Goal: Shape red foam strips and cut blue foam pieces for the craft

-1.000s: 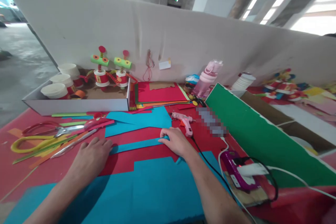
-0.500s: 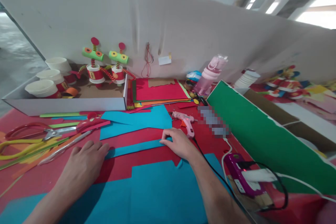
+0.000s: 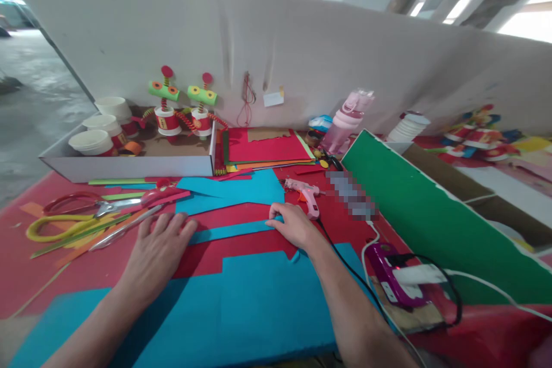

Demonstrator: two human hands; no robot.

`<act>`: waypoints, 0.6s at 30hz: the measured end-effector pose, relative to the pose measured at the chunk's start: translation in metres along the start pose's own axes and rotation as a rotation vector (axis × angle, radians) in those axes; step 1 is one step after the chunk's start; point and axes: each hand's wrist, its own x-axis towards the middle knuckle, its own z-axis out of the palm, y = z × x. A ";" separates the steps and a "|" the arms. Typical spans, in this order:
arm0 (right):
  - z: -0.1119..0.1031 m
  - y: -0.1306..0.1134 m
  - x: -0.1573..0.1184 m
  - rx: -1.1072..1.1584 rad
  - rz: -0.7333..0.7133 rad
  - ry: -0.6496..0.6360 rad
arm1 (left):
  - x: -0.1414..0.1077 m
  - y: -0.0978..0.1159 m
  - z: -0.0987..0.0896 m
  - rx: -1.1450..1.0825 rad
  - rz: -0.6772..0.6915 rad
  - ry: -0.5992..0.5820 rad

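A narrow blue paper strip (image 3: 233,232) lies across the red tabletop between my hands. My right hand (image 3: 291,224) pinches its right end between thumb and fingertips. My left hand (image 3: 161,241) rests palm down at the strip's left end, fingers apart, covering that end. Beyond the strip is a cut piece of blue paper (image 3: 241,192). Large blue sheets (image 3: 267,299) lie on the near side, under my forearms. Close by my right hand, a pink hot glue gun (image 3: 307,194) lies on its side.
Red-handled scissors (image 3: 121,203), yellow-handled scissors (image 3: 56,227) and paper strips lie left. Behind them, a white box (image 3: 138,168) holds paper cups and two cup figures. Coloured paper (image 3: 267,148) is stacked at the back. A green panel (image 3: 414,207), purple power socket (image 3: 394,276) and cables occupy the right.
The view has shifted, so the table's contents appear slightly farther right. My left hand's fingers have spread and straightened somewhat. My right hand keeps its pinch on the strip.
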 end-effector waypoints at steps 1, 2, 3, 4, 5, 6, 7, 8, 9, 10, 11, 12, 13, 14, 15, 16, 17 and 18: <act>0.001 0.001 0.001 -0.003 -0.001 0.001 | 0.000 0.002 0.001 0.004 0.035 0.043; 0.001 0.002 0.001 -0.005 -0.002 0.001 | 0.001 0.003 0.001 0.001 0.077 0.070; 0.002 0.003 0.002 -0.004 -0.006 0.000 | 0.002 0.004 0.001 -0.006 0.126 0.081; 0.003 0.004 0.002 -0.002 -0.013 0.000 | 0.003 0.005 0.002 -0.014 0.174 0.080; 0.004 0.005 0.003 0.000 -0.020 0.001 | 0.004 0.005 0.002 -0.020 0.214 0.073; 0.006 0.005 0.003 0.001 -0.029 0.002 | 0.005 0.004 0.002 -0.022 0.247 0.064; 0.007 0.006 0.003 0.001 -0.034 0.005 | 0.006 0.004 0.003 -0.019 0.273 0.056; 0.008 0.007 0.003 0.001 -0.037 0.010 | 0.007 0.003 0.004 -0.013 0.293 0.049; 0.008 0.008 0.003 0.002 -0.036 0.015 | 0.008 0.002 0.005 -0.006 0.312 0.041; 0.008 0.009 0.004 0.003 -0.033 0.016 | 0.008 0.001 0.006 0.002 0.326 0.033; 0.007 0.010 0.004 0.002 -0.028 0.014 | 0.009 0.000 0.007 0.009 0.335 0.025; 0.004 0.010 0.004 -0.007 -0.020 0.011 | 0.009 -0.001 0.008 0.015 0.341 0.018; 0.001 0.010 0.004 -0.032 -0.008 0.008 | 0.009 -0.002 0.009 0.021 0.343 0.012; -0.004 0.009 0.004 -0.079 0.006 0.020 | 0.009 -0.002 0.010 0.026 0.344 0.008; -0.008 0.006 0.003 -0.148 0.023 0.060 | 0.008 -0.002 0.011 0.028 0.344 0.007; -0.011 0.000 0.001 -0.228 0.036 0.118 | 0.008 -0.003 0.012 0.028 0.345 0.011; -0.012 -0.008 -0.002 -0.315 0.038 0.203 | 0.008 -0.003 0.013 0.025 0.344 0.018; -0.010 -0.018 -0.006 -0.381 0.027 0.304 | 0.008 -0.003 0.014 0.019 0.344 0.028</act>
